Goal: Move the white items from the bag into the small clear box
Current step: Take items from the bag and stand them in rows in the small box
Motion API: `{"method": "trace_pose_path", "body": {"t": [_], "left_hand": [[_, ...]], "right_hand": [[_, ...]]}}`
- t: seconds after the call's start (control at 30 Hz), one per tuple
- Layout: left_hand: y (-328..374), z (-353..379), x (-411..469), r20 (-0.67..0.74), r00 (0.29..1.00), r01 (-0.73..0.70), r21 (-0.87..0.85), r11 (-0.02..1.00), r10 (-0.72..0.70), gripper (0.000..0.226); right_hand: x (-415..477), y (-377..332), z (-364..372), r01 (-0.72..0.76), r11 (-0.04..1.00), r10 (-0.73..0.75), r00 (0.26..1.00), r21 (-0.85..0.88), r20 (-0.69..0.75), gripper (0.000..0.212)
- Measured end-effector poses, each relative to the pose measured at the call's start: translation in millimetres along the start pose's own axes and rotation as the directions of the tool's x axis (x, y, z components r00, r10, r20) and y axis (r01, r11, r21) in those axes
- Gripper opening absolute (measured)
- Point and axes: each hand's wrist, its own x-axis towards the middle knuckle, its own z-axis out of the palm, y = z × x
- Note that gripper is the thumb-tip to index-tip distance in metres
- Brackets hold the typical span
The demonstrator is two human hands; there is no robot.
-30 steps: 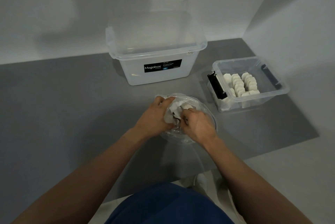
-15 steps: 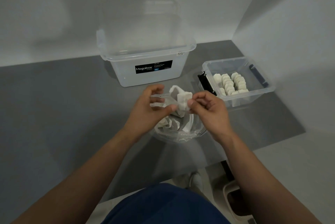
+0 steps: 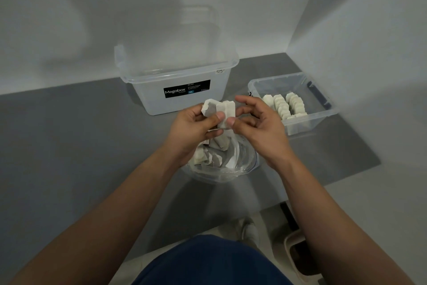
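Clearly dealing with light, soft stuff: white items (image 3: 219, 109), flat little paper sachets, likely limp, easily creased and prone to fan apart or slip from a stack. Held as a small stack just above the bag (image 3: 249, 162), pinched between the thumb and curled fingers of the left hand (image 3: 196, 127). Touched at the lower right corner by the thumb of the right hand (image 3: 256, 127), with its fingers (image 3: 242, 100) half curled behind and the index raised clear; cannot tell whether gripping or only steadying. Best taken across the flat faces, thumb on one side and fingers on the other, squeezing lightly and keeping the edges squared against sliding; no call for force, and probably unwise to crush. Might snag on tags or strings, if any; too small to tell. Below the hands, a clear bag sagging open on the surface (image 3: 69, 134), with a fair jumbled heap of the same sachets inside. Near it on the right, the small box (image 3: 309, 124), lidless, holding neat rows stood on edge, with room showing toward its far wall. Behind, the big box (image 3: 150, 97) labelled Megabox, open; seemingly holding nothing, though hard to be sure through the cloudy wall.
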Motion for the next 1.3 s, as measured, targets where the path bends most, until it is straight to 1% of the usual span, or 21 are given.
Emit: {"method": "trace_pose_path", "body": {"t": [0.07, 0.17, 0.3, 0.4, 0.47, 0.57, 0.7, 0.77, 0.8, 0.9, 0.97, 1.03, 1.1, 1.17, 1.23, 1.3], "left_hand": [[2.5, 2.7, -0.3, -0.010, 1.000, -0.026, 0.091, 0.996, 0.027, 0.021], [4.8, 6.1, -0.3, -0.005, 0.998, -0.063, 0.213, 0.975, 0.066, 0.018], [6.1, 11.1, 5.5, 0.000, 0.999, -0.042, 0.290, 0.956, 0.044, 0.015], [5.0, 21.7, 10.9, 0.014, 1.000, -0.019, 0.290, 0.957, 0.016, 0.013], [3.3, 28.5, 16.4, -0.008, 1.000, -0.020, 0.287, 0.958, 0.023, 0.012], [2.1, 37.2, 26.9, -0.046, 0.998, -0.033, 0.371, 0.928, 0.054, 0.019], [1.4, 50.3, 38.5, -0.071, 0.995, -0.038, 0.410, 0.911, 0.074, 0.015], [0.0, 55.9, 43.4, -0.078, 0.995, -0.029, 0.393, 0.919, 0.065, 0.014], [-1.2, 57.8, 46.0, -0.082, 0.995, -0.024, 0.377, 0.926, 0.059, 0.014], [-3.8, 62.4, 52.1, -0.096, 0.995, 0.000, 0.368, 0.930, 0.038, 0.014], [-4.6, 64.8, 53.8, -0.106, 0.994, 0.022, 0.390, 0.920, 0.021, 0.016], [-4.4, 66.9, 54.4, -0.111, 0.994, 0.028, 0.386, 0.922, 0.016, 0.019], [-3.1, 69.4, 53.9, -0.117, 0.993, 0.039, 0.372, 0.927, 0.005, 0.017], [-3.1, 72.0, 55.9, -0.140, 0.990, 0.070, 0.316, 0.946, -0.027, 0.013], [-3.2, 73.7, 59.1, -0.155, 0.986, 0.096, 0.267, 0.959, -0.055, 0.011], [-4.2, 73.8, 62.8, -0.159, 0.987, 0.089, 0.330, 0.940, -0.038, 0.011]], "right_hand": [[2.4, -2.1, -2.9, 0.060, 0.993, -0.062, 0.998, -0.104, -0.013, 0.041], [7.9, -8.0, -10.7, 0.139, 0.943, -0.134, 0.990, -0.302, 0.035, 0.024], [11.5, -18.7, -27.3, 0.168, 0.828, -0.127, 0.986, -0.536, 0.112, 0.015], [11.6, -23.4, -44.9, 0.154, 0.772, -0.091, 0.987, -0.617, 0.132, 0.008], [14.3, -22.8, -61.6, 0.127, 0.769, -0.096, 0.992, -0.626, 0.084, 0.006], [26.7, -21.1, -92.0, 0.086, 0.766, -0.143, 0.989, -0.637, -0.037, 0.005], [61.0, -15.5, -128.4, 0.061, 0.776, -0.237, 0.951, -0.627, -0.200, 0.007], [82.3, -9.9, -142.9, 0.045, 0.760, -0.260, 0.936, -0.648, -0.239, 0.008], [93.5, -6.2, -149.1, 0.033, 0.746, -0.252, 0.939, -0.665, -0.236, 0.008], [126.1, 9.8, -162.9, -0.003, 0.688, -0.161, 0.974, -0.726, -0.157, 0.010], [142.7, 22.7, -166.9, -0.040, 0.658, -0.027, 0.997, -0.752, -0.077, 0.009], [155.2, 39.4, -167.8, -0.089, 0.634, 0.148, 0.989, -0.768, 0.007, 0.007], [162.1, 54.5, -165.4, -0.099, 0.572, 0.282, 0.956, -0.815, 0.082, 0.006], [168.0, 67.1, -161.6, -0.048, 0.501, 0.323, 0.937, -0.864, 0.135, 0.009], [170.6, 73.0, -157.4, -0.023, 0.476, 0.338, 0.928, -0.879, 0.158, 0.007], [174.4, 78.2, -155.2, -0.018, 0.443, 0.347, 0.925, -0.896, 0.153, 0.011]]}}
